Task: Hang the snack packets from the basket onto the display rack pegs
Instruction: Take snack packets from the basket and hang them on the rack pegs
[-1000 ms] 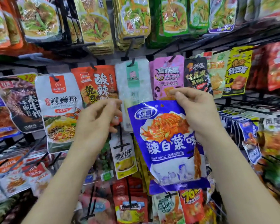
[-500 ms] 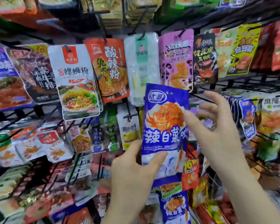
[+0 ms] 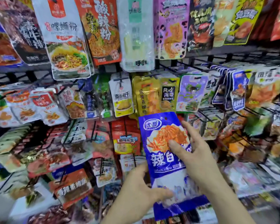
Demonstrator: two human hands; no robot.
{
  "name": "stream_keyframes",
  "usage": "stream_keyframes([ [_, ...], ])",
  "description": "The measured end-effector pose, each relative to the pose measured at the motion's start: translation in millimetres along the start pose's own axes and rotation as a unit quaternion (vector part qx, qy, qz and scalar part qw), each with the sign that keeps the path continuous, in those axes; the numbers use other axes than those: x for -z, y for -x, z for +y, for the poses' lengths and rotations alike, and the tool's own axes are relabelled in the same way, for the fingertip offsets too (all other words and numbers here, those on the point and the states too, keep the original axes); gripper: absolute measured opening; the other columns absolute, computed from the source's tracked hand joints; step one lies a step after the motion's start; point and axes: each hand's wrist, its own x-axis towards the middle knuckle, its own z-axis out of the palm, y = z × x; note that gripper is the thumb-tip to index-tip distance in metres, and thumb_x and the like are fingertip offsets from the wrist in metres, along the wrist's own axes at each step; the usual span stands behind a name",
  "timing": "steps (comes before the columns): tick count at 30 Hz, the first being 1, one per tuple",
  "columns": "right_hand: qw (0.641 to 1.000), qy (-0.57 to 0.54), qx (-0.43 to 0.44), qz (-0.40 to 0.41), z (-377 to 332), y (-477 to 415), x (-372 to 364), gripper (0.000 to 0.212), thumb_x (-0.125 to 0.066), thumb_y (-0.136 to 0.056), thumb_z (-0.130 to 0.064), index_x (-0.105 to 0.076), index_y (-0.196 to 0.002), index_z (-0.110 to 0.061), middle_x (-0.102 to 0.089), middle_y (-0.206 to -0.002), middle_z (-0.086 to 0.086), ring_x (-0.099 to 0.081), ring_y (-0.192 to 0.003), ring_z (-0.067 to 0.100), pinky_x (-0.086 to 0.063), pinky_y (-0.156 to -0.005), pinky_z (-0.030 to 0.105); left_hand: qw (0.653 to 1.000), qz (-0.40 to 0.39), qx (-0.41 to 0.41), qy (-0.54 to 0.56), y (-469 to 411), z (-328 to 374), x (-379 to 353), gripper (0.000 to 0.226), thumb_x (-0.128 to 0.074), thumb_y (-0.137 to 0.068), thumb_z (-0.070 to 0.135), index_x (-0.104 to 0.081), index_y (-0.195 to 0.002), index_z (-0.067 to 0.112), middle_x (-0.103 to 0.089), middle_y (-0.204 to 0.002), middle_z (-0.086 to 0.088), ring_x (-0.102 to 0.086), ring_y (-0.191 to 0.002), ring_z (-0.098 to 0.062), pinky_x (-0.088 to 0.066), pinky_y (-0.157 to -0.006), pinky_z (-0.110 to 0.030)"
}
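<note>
The snack packet [image 3: 158, 160] is blue with white lettering (an orange-red food picture above).

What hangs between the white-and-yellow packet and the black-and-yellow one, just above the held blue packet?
A gold packet hangs between the white-and-yellow packet and the black-and-yellow packet, as the head view shows.

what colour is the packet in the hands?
Blue packet with white lettering and an orange-red food picture; head view.
</note>
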Motion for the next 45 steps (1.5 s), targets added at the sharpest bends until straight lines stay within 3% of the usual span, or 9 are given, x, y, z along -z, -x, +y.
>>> stream_keyframes([
  [3,1.000,0.005,-0.024,0.001,18,16,30,0.072,-0.080,-0.069,-0.039,-0.048,-0.133,-0.042,-0.068,-0.123,-0.006,-0.066,-0.109,0.015,-0.050,-0.099,0.048,0.999,-0.035,0.003,0.038,6,-12,-24,0.055,-0.083,-0.072,0.008,-0.059,-0.120,0.018,-0.073,-0.111,0.002,-0.068,-0.103,-0.017,-0.054,-0.085,-0.030],
  [6,0.997,0.056,-0.041,-0.034,41,38,75,0.074,-0.083,-0.073,-0.030,-0.046,-0.136,-0.042,-0.066,-0.126,-0.009,-0.064,-0.113,0.014,-0.049,-0.100,0.045,0.993,0.075,0.006,0.090,3,-17,-63,0.040,-0.073,-0.069,0.023,-0.067,-0.108,0.021,-0.075,-0.103,0.002,-0.070,-0.094,-0.014,-0.055,-0.075,-0.025],
  [11,0.982,0.125,-0.106,-0.095,82,84,149,0.068,-0.079,-0.077,-0.004,-0.050,-0.128,-0.037,-0.066,-0.109,-0.031,-0.062,-0.099,-0.011,-0.046,-0.079,0.008,0.991,0.126,0.028,0.042,-1,-35,-138,0.006,-0.075,-0.070,0.024,-0.078,-0.069,0.030,-0.076,-0.080,0.000,-0.069,-0.069,-0.011,-0.053,-0.058,-0.023],
  [19,0.974,0.152,-0.159,-0.056,132,97,224,0.007,-0.071,-0.085,-0.009,-0.072,-0.089,-0.014,-0.073,-0.089,-0.007,-0.066,-0.083,0.014,-0.052,-0.077,0.035,0.985,0.130,0.014,-0.114,-7,-89,-204,0.033,-0.066,-0.088,0.009,-0.069,-0.071,0.037,-0.068,-0.069,0.022,-0.058,-0.060,0.005,-0.044,-0.057,-0.015],
  [23,0.971,0.052,-0.214,-0.096,152,79,207,0.008,-0.060,-0.094,-0.010,-0.066,-0.097,-0.015,-0.068,-0.076,-0.009,-0.058,-0.065,0.007,-0.049,-0.060,0.022,0.980,0.157,0.026,-0.121,-25,-107,-197,0.030,-0.063,-0.091,0.013,-0.065,-0.082,0.042,-0.070,-0.079,0.026,-0.063,-0.072,0.005,-0.047,-0.063,-0.011],
  [29,0.965,-0.024,-0.247,-0.087,212,17,141,0.012,-0.064,-0.093,-0.021,-0.074,-0.087,-0.022,-0.062,-0.061,-0.016,-0.054,-0.055,0.000,-0.059,-0.061,0.034,0.967,0.231,0.058,-0.088,-82,-158,-142,0.004,-0.071,-0.084,0.021,-0.074,-0.084,0.024,-0.071,-0.069,0.013,-0.062,-0.063,-0.001,-0.046,-0.059,-0.014],
  [33,0.958,-0.053,-0.269,-0.089,274,-27,94,0.012,-0.063,-0.093,-0.022,-0.073,-0.095,-0.015,-0.056,-0.069,-0.006,-0.051,-0.059,0.009,-0.061,-0.072,0.042,0.953,0.280,0.073,-0.090,-132,-212,-98,0.007,-0.077,-0.078,0.026,-0.078,-0.085,0.023,-0.075,-0.083,0.008,-0.069,-0.079,-0.002,-0.053,-0.069,-0.017],
  [42,0.938,-0.170,-0.298,-0.048,346,-87,44,0.017,-0.068,-0.089,-0.014,-0.072,-0.104,-0.010,-0.067,-0.106,0.017,-0.062,-0.084,0.017,-0.062,-0.069,0.039,0.945,0.295,0.010,-0.144,-202,-259,-50,0.008,-0.071,-0.086,0.023,-0.069,-0.084,0.030,-0.067,-0.066,0.023,-0.060,-0.064,0.012,-0.044,-0.056,-0.005],
  [45,0.934,-0.196,-0.275,-0.116,345,-92,50,0.023,-0.072,-0.082,-0.008,-0.074,-0.104,-0.015,-0.072,-0.090,0.010,-0.057,-0.076,0.021,-0.059,-0.059,0.033,0.944,0.283,-0.020,-0.170,-206,-257,-47,0.021,-0.072,-0.085,0.017,-0.064,-0.078,0.036,-0.064,-0.076,0.025,-0.058,-0.072,0.019,-0.041,-0.062,-0.001],
])
